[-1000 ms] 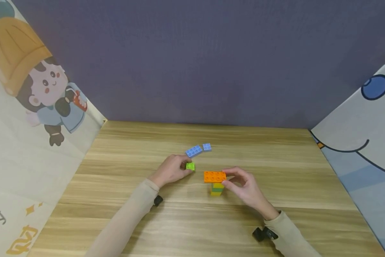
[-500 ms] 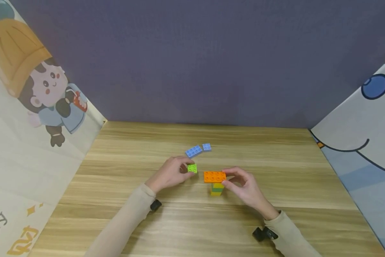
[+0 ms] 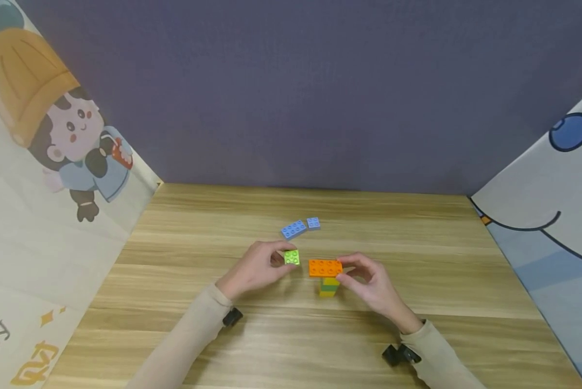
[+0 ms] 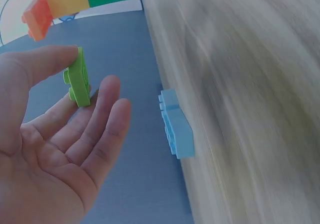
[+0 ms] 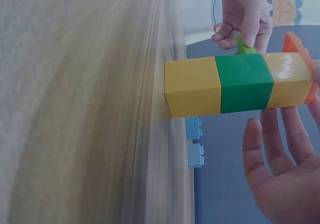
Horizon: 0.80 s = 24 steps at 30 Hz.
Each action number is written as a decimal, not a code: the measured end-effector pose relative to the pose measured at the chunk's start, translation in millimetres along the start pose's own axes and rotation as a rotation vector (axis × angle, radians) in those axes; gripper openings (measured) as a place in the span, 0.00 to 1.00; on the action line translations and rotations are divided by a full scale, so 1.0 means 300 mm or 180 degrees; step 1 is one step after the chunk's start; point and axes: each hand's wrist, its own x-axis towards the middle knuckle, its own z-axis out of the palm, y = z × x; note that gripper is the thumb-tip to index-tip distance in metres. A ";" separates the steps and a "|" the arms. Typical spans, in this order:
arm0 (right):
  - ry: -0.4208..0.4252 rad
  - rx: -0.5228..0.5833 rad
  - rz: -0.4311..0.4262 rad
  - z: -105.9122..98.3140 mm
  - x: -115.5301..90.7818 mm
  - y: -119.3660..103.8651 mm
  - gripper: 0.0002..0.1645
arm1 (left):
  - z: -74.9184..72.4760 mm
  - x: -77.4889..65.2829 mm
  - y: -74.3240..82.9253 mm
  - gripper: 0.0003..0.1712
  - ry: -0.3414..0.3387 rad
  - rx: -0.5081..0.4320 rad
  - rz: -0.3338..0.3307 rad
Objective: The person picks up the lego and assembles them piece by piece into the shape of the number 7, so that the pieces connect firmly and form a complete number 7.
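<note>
Between thumb and fingertips, my left hand (image 3: 256, 266) pinches a small light-green toy brick (image 3: 291, 257), lifted off the table. In the left wrist view the green brick (image 4: 79, 79) shows its studs and thin side. A tower of yellow and green blocks (image 5: 245, 82) stands upright on the table, topped by a flat orange eight-stud brick (image 3: 325, 268). That orange brick juts out left past the tower. My right hand (image 3: 374, 284) holds the orange brick's right end between thumb and fingers. The green brick is just left of the orange one, apart from it.
Behind the hands lie a long blue brick (image 3: 293, 229) and a small blue brick (image 3: 312, 223) on the wooden table (image 3: 213, 216). A dark wall panel (image 3: 310, 97) rises at the table's back edge, with printed cloths on both sides.
My left hand has raised the green brick from the table and shifted it slightly right and nearer, toward the orange brick. The right hand has kept its place.
</note>
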 end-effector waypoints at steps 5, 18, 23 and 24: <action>0.0000 -0.0044 0.0042 0.000 0.000 0.000 0.18 | 0.002 -0.016 0.016 0.26 -0.0067 -0.0127 0.0028; 0.0008 0.0000 -0.0004 -0.002 -0.002 0.008 0.17 | 0.006 -0.031 0.028 0.23 -0.0188 -0.0735 0.0244; 0.0011 -0.0016 -0.0004 -0.001 -0.002 0.009 0.16 | 0.003 -0.039 0.051 0.23 -0.0235 -0.0995 0.0259; 0.0008 -0.0020 -0.0004 -0.001 -0.002 0.009 0.17 | 0.003 -0.041 0.056 0.23 -0.0241 -0.1014 0.0261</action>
